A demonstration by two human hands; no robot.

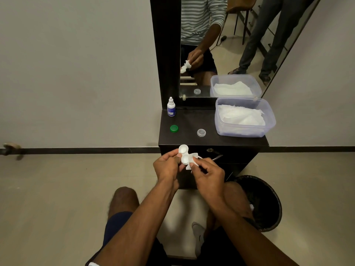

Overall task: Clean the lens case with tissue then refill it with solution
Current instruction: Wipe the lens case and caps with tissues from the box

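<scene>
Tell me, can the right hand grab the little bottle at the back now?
Probably not yet. The right hand is pinching the tissue against the lens case, which the left hand holds. The solution bottle stands open to reach, beyond the green cap, but the hand would have to drop the tissue first.

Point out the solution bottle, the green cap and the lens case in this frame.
solution bottle (171,108): head view, on its labelled body.
green cap (174,128): head view, middle of its top.
lens case (183,154): head view, where its two wells join.
</scene>
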